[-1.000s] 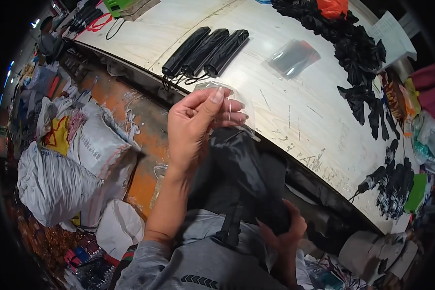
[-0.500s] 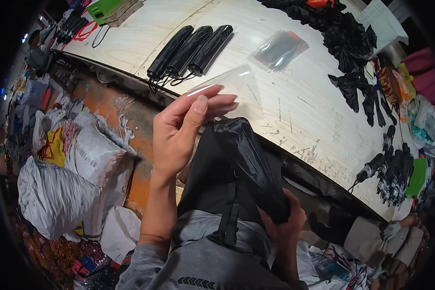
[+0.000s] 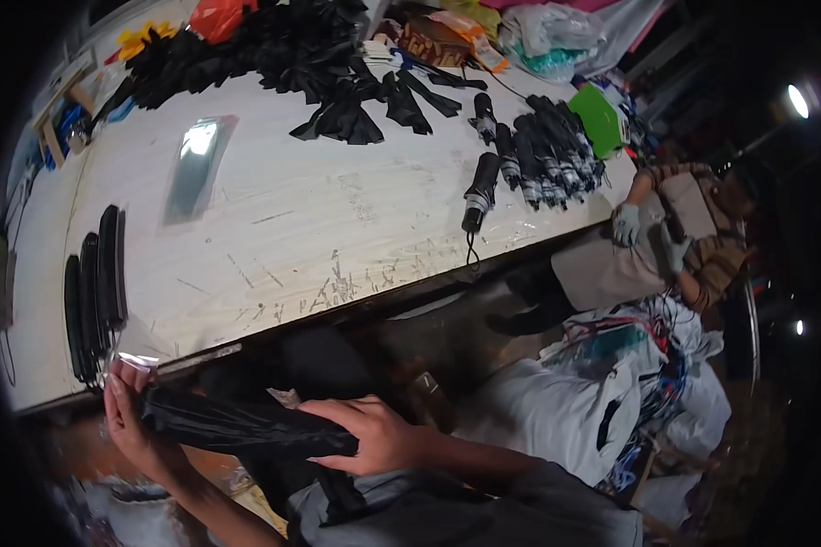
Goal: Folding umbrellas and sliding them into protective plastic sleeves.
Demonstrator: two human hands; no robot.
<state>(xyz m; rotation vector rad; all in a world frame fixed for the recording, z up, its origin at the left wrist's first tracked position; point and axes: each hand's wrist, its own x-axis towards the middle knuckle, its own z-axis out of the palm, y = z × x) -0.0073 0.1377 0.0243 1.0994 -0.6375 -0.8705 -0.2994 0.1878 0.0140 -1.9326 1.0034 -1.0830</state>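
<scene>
A black folded umbrella (image 3: 237, 427) lies slantwise in front of my body, just below the table's near edge. My right hand (image 3: 379, 436) wraps around its right end, and a small scrap of clear film (image 3: 285, 397) sticks out beside the fingers. At the umbrella's left end is my left hand (image 3: 135, 421), its fingers raised and closed on a clear plastic bag (image 3: 146, 343) that catches the light. Beyond that hand, three slim black folded umbrellas (image 3: 89, 296) lie side by side on the white table (image 3: 283, 214).
Shiny clear bags (image 3: 196, 173) lie on the table. A heap of black fabric pieces (image 3: 292, 55) lines the far side. Several black umbrellas (image 3: 552, 155) are bunched near a green box (image 3: 597, 120). A gloved co-worker (image 3: 657, 228) sits at right beside white sacks (image 3: 543, 419).
My view has swung to the right, bringing the co-worker and bunched umbrellas more fully into sight. The held umbrella now lies more level, with my left hand at its left end.
</scene>
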